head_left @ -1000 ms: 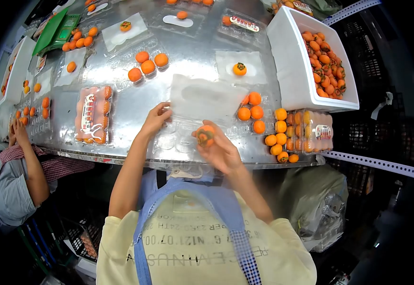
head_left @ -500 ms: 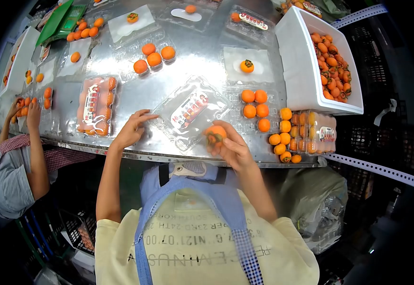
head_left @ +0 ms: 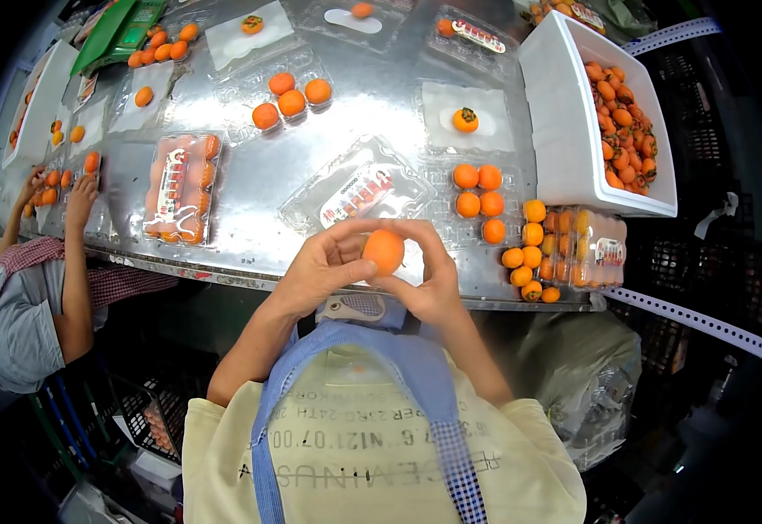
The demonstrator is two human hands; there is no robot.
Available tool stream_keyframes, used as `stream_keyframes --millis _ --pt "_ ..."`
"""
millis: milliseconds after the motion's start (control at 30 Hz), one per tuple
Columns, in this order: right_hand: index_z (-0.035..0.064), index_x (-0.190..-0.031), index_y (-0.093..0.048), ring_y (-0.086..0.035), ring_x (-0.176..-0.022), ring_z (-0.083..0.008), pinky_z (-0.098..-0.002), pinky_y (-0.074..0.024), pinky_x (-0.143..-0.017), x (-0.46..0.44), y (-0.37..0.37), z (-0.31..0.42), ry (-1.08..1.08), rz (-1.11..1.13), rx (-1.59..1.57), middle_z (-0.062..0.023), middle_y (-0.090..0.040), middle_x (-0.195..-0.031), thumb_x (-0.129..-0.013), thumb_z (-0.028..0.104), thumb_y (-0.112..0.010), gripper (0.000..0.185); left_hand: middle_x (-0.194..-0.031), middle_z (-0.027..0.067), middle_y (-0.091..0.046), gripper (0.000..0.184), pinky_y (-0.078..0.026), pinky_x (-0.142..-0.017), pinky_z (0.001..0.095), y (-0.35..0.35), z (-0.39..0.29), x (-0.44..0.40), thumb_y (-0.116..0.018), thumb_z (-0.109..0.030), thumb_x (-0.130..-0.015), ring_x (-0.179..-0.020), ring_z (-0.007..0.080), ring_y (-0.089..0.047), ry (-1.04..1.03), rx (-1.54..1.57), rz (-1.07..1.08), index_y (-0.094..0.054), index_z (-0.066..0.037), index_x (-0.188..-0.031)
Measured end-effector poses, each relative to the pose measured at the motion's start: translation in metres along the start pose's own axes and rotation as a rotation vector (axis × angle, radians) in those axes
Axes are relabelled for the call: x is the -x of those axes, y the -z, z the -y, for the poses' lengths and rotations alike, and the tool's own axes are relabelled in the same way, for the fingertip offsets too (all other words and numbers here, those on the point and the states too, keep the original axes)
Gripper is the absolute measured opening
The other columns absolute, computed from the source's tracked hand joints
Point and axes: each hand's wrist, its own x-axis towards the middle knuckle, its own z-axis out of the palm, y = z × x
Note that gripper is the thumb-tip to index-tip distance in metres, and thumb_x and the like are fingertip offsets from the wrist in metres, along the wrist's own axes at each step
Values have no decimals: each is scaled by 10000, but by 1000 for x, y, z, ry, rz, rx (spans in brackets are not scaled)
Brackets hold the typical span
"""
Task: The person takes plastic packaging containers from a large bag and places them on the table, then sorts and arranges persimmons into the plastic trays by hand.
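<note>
An orange persimmon (head_left: 384, 252) is held between both hands above the table's front edge. My left hand (head_left: 330, 266) has its fingers curled at the fruit's left side, and my right hand (head_left: 425, 266) grips it from the right. Just beyond them lies a clear plastic package (head_left: 359, 188) with a printed label. To its right, a clear tray (head_left: 438, 205) holds several persimmons (head_left: 479, 189) in its cups. The fruit's leafy end is not visible.
A white foam box (head_left: 573, 131) full of persimmons stands at the right. Near it are loose fruit (head_left: 522, 259) and a packed box (head_left: 598, 249). Another packed box (head_left: 176, 188) lies left of centre. A co-worker's hands (head_left: 81, 203) handle fruit at the far left.
The white sheet gave way to the labelled package in front of me. My left hand has come across to the right and joined my right hand at the persimmon, which has been turned.
</note>
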Motion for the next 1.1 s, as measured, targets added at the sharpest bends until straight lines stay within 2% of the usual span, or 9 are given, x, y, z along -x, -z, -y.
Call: stream_keyframes --millis 133,233,433,533,633,733,833,1033,1100 --pt "35 -1266 -440 -501 -1079 -227 -335 -413 -898 -3 -2 4 20 -31 -136 -105 -511 -1172 -649 82 -757 695 -1167 138 -559 614 -462 -922 314 -6 -1 2 -718 -61 -718 -1048 190 -574 -76 -13 -80 -449 27 -1263" --pt "19 -1264 -437 -497 -1073 -212 -318 -418 -884 -3 -2 -4 -51 -67 -347 -90 -487 -1181 -690 84 -729 647 -1152 130 -579 569 -486 -863 290 -6 1 2 -693 13 -743 -985 165 -593 -175 -18 -99 -462 16 -1262" --pt "2 -1234 -444 -530 -1028 -157 -286 -447 -839 -1 -2 -6 -249 15 -460 -97 -487 -1178 -786 114 -677 518 -1074 121 -608 559 -499 -805 267 -9 5 4 -718 12 -718 -894 140 -618 -243 -276 -193 -499 9 -1233" --pt "-7 -1207 -452 -573 -959 -154 -282 -473 -798 -1 -3 -3 -418 25 -553 -107 -525 -1118 -822 134 -655 457 -1034 110 -617 569 -509 -752 258 -9 3 7 -731 -2 -712 -838 125 -627 -171 -456 -214 -503 5 -1233" --pt "-17 -1188 -452 -593 -920 -161 -287 -486 -779 -1 -5 -5 -401 -24 -626 -111 -556 -1058 -851 163 -634 423 -994 106 -626 497 -513 -719 246 -11 4 8 -681 -46 -786 -812 123 -629 -179 -445 -211 -495 6 -1244" --pt "-24 -1180 -449 -591 -913 -167 -280 -488 -763 0 -2 -8 -439 9 -676 -114 -563 -1045 -866 187 -624 417 -983 115 -631 410 -514 -711 239 -8 7 6 -592 -95 -872 -828 128 -629 -123 -223 -171 -486 4 -1255" --pt "-29 -1167 -450 -590 -901 -164 -277 -488 -752 0 -3 -9 -451 15 -682 -122 -565 -1040 -872 202 -618 410 -992 128 -631 370 -514 -710 242 -7 8 5 -519 -121 -921 -843 136 -632 -124 -214 -160 -473 2 -1267" --pt "-28 -1155 -453 -592 -868 -152 -266 -486 -745 2 -3 -12 -478 28 -669 -118 -578 -1008 -876 213 -614 402 -966 134 -640 383 -519 -753 259 -7 7 6 -547 -96 -901 -846 147 -636 -60 -190 -141 -456 -5 -1261" --pt "-27 -1161 -454 -581 -902 -155 -278 -475 -789 2 -2 -12 -496 43 -654 -116 -571 -1028 -877 212 -610 403 -1032 131 -614 393 -513 -789 269 -8 8 6 -577 -72 -875 -886 151 -627 -61 -174 -145 -461 -10 -1246"
